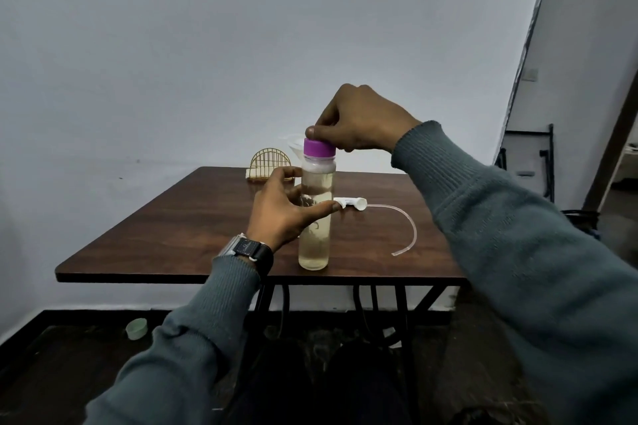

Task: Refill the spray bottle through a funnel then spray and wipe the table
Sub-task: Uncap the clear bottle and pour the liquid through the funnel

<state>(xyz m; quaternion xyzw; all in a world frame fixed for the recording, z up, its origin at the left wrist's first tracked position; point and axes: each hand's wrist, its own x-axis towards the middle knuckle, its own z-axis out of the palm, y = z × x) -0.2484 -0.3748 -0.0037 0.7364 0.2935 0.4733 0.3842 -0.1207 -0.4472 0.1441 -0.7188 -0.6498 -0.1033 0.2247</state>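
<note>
A tall clear bottle [315,245] of pale yellowish liquid stands upright near the front edge of the brown table [172,234]. My left hand [283,207] grips its middle. My right hand [359,120] pinches the purple cap [319,147] on top of it. Behind the bottle, partly hidden, a white funnel [293,145] sticks up. The white spray head [352,202] lies on the table to the right, its clear dip tube [411,227] curving toward the front.
A gold wire napkin holder [271,162] stands at the table's far edge. A pale green cap [137,328] lies on the dark floor at the left. A black folded frame [549,162] leans by the wall at the right.
</note>
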